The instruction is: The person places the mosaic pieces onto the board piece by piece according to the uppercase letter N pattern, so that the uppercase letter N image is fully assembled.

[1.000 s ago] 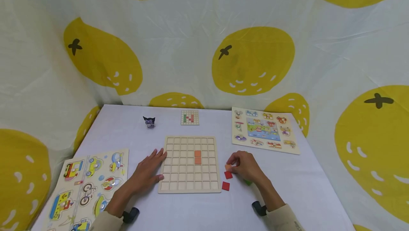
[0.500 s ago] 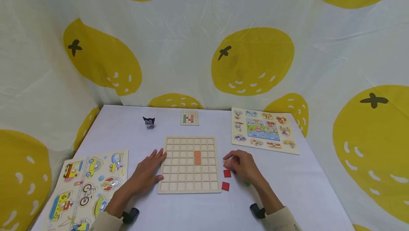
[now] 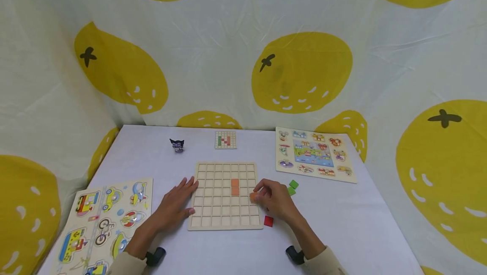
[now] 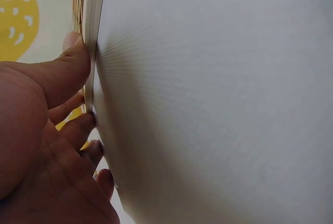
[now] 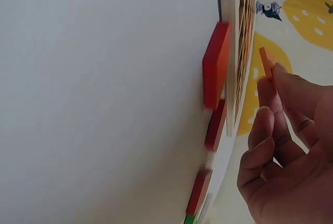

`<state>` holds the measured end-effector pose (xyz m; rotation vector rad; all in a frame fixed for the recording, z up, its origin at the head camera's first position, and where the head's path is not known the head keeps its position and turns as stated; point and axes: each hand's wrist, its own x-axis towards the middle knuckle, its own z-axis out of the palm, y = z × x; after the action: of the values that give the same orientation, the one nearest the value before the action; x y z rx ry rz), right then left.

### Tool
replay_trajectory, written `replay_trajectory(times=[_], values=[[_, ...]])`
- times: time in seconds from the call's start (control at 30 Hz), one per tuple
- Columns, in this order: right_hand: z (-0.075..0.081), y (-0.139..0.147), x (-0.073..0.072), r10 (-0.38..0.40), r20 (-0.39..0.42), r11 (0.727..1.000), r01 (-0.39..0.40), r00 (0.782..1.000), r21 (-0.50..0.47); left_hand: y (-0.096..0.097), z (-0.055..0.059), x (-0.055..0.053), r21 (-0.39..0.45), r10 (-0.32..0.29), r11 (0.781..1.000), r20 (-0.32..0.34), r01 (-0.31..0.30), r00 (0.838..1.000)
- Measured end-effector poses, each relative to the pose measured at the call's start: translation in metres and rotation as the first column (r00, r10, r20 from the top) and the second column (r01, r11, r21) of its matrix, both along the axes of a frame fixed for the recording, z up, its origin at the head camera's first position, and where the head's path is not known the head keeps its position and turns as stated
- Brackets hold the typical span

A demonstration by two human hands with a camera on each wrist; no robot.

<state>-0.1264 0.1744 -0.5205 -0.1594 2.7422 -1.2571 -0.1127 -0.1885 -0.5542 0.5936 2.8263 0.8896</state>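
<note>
A square wooden grid board (image 3: 224,211) lies mid-table, with two orange tiles (image 3: 235,187) in adjoining cells. My left hand (image 3: 176,202) rests at its left edge, fingers extended and fingertips at the rim. In the left wrist view, the thumb (image 4: 73,67) lies along the board's side. Thumb and forefinger of my right hand (image 3: 275,199) pinch an orange tile (image 3: 253,197) above the board's right side. The right wrist view shows that tile (image 5: 266,62) raised at the fingertips, with red tiles (image 5: 216,67) on the table beside the board.
Green tiles (image 3: 292,188) lie right of my right hand, and a red tile (image 3: 268,221) sits near the board's lower right corner. Behind stand a small dark figurine (image 3: 177,145) and a small patterned card (image 3: 226,140). Picture puzzles lie at left (image 3: 106,220) and back right (image 3: 316,154).
My right hand has lifted the orange tile from beside the red ones and carried it left over the board. Green tiles have come into view behind it. The left hand stays put.
</note>
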Motion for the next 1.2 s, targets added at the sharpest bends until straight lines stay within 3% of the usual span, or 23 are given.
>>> replay_trajectory(times=[0.2,0.4,0.6,1.2], values=[[-0.001,-0.018,-0.001,0.025,0.022,1.000,-0.024,0.999,-0.017,0.001,0.000,0.000,0.006,0.003,1.000,0.009,-0.003,1.000],[-0.002,-0.029,-0.003,0.076,-0.007,0.997,-0.076,0.997,-0.024,0.001,0.001,0.000,0.007,0.001,1.000,0.005,-0.001,1.000],[-0.004,-0.038,-0.004,0.075,-0.001,0.997,-0.075,0.997,-0.015,0.001,-0.002,-0.001,0.002,-0.002,1.000,0.013,0.002,1.000],[-0.005,-0.056,-0.003,0.072,-0.028,0.991,-0.069,0.997,0.113,0.002,0.001,0.000,0.000,0.003,1.000,0.020,-0.003,1.000]])
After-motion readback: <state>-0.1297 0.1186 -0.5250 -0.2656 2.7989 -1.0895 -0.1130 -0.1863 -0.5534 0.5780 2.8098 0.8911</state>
